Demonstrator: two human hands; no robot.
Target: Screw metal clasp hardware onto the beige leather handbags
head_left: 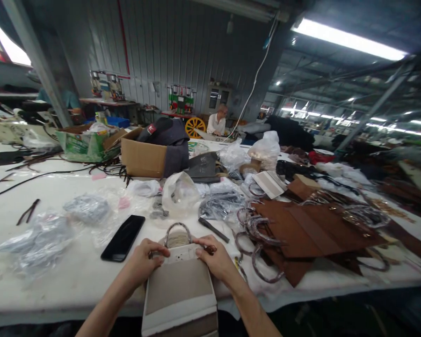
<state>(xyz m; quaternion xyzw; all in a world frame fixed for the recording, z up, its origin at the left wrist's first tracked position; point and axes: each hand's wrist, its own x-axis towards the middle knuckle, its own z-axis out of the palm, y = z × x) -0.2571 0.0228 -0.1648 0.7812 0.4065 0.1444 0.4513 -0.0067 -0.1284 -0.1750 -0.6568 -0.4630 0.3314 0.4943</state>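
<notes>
A beige and white bag panel [178,285] lies at the table's front edge, its lower end toward me. At its top stands a curved, mottled bag handle [178,227], with a tan fuzzy patch showing inside the arc. My left hand [149,257] is closed on the panel's upper left corner, thumb and fingers pinching it. My right hand [212,257] pinches the upper right corner by the handle's end. Something small and dark shows among the right fingers; I cannot make it out. Small dark marks dot the white strip between the hands.
A black phone [123,238] lies left of my hands, a dark flat bar [214,229] beyond the right one. Brown bag panels [312,229] with several round handles are stacked at right. Plastic-wrapped bundles [38,238] lie left; a cardboard box [143,157] stands behind. A person [217,121] sits farther back.
</notes>
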